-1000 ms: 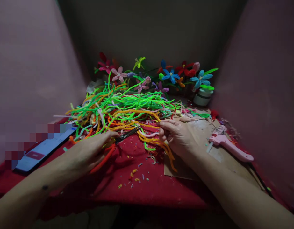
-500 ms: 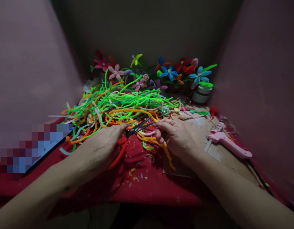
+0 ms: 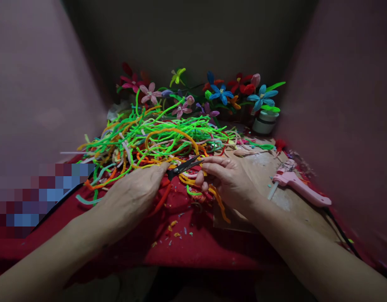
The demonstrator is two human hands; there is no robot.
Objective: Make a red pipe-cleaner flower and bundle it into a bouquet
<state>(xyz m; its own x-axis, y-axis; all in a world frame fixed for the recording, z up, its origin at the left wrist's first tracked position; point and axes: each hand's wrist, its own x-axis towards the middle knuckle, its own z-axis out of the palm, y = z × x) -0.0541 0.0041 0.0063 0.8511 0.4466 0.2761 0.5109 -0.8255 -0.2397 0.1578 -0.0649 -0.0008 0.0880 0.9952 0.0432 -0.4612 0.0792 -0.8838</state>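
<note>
My left hand (image 3: 139,184) is closed round the red handles of the scissors (image 3: 184,167), whose dark blades point right and are nearly together. My right hand (image 3: 226,174) is pinched on an orange pipe cleaner (image 3: 220,201) near the blade tips; its lower end hangs below the fingers. Just behind the blades, another orange strand (image 3: 177,131) arches over the heap. Beyond both hands lies a big tangled pile of green, orange, pink and white pipe cleaners (image 3: 168,138).
Pipe-cleaner flowers (image 3: 221,94) stand at the back, beside a white jar (image 3: 265,122). On the right, a pink glue gun (image 3: 302,186) rests on a brown board (image 3: 259,167). Small clippings dot the red cloth (image 3: 193,251). A blurred-out object (image 3: 48,197) lies left.
The scissor blades have come together. The orange strand behind them has sprung up into a higher arch, away from my right fingers. Both hands stay nearly in place.
</note>
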